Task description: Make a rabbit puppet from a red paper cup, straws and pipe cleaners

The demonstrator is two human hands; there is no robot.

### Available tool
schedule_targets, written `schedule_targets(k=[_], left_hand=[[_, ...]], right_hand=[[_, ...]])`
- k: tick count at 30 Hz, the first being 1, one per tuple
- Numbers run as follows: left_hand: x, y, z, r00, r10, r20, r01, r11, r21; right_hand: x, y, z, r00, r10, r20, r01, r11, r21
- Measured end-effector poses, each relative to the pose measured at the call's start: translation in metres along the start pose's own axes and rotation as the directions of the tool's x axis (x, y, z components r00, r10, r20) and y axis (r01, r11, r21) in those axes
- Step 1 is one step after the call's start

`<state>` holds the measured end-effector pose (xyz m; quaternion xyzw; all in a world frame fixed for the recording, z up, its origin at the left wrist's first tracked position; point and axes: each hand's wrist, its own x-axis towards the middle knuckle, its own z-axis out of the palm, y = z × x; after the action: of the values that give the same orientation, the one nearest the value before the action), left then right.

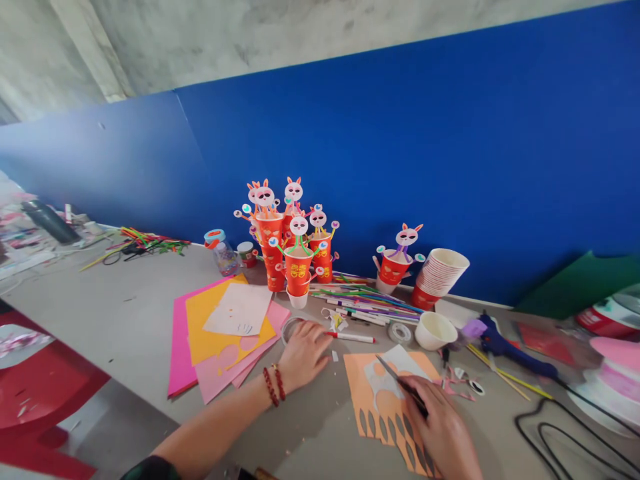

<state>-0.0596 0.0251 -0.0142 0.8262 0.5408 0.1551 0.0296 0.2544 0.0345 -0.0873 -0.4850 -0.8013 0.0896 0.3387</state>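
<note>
My right hand (443, 420) is closed around the dark handles of a pair of scissors (393, 372), whose blades point up and left. Beneath them lie an orange sheet (356, 380) with leaf-shaped cut-outs and a white sheet (400, 360) with round cut-outs. Palm down on the table, my left hand (303, 357) has its fingers loosely stretched out. It is beside a clear tape roll (287, 328), partly hidden by the fingers, and a white marker with a red cap (355, 338). Whether the fingertips touch either one is unclear.
Red paper cups with rabbit faces (299, 267) stand behind, with another rabbit cup (393, 270) rightward. Coloured papers (183, 333) lie left. Marker pens (365, 313), stacked cups (443, 270), a white cup (436, 331), a blue glue gun (515, 350) and its black cable (520, 420) are right.
</note>
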Motion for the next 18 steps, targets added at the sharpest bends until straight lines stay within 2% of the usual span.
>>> schedule_targets(k=[3,6,8,11,12,13,14,16,17,18], left_hand=[[-0.005,0.011,0.009,0.98,0.177,0.095,-0.173,0.984,-0.05],[-0.014,0.004,0.014,0.95,0.284,0.127,-0.28,0.959,-0.046],[-0.018,-0.005,0.013,0.969,0.217,0.114,-0.222,0.975,0.026],[-0.023,-0.01,0.006,0.999,0.015,0.037,-0.019,0.992,0.123],[-0.025,-0.009,0.004,1.0,-0.004,0.029,0.0,0.992,0.124],[-0.028,-0.006,0.003,0.999,0.03,0.045,-0.035,0.994,0.107],[-0.031,-0.003,0.002,0.989,0.117,0.088,-0.124,0.989,0.077],[-0.038,0.002,0.002,0.921,0.341,0.187,-0.346,0.938,-0.003],[-0.04,0.003,0.001,0.901,0.379,0.209,-0.385,0.923,-0.015],[-0.04,0.002,0.0,0.909,0.358,0.211,-0.367,0.93,0.003]], right_hand=[[0.001,-0.001,-0.002,1.0,0.0,-0.001,0.001,1.0,0.013],[0.002,-0.004,-0.005,1.0,0.001,0.007,-0.001,1.0,0.021],[0.003,-0.006,-0.006,1.0,0.004,0.002,-0.004,1.0,0.022],[0.003,-0.007,-0.005,1.0,0.016,-0.013,-0.016,0.999,0.03],[0.003,-0.007,-0.004,1.0,0.022,-0.011,-0.021,0.999,0.032],[0.003,-0.007,-0.004,1.0,0.025,-0.009,-0.025,0.999,0.033],[0.003,-0.008,-0.004,1.0,0.028,-0.007,-0.027,0.999,0.032],[0.003,-0.009,-0.005,1.0,0.024,-0.006,-0.024,0.999,0.031],[0.003,-0.01,-0.005,1.0,0.02,-0.007,-0.02,0.999,0.03],[0.003,-0.01,-0.006,1.0,0.017,-0.01,-0.017,0.999,0.03]])
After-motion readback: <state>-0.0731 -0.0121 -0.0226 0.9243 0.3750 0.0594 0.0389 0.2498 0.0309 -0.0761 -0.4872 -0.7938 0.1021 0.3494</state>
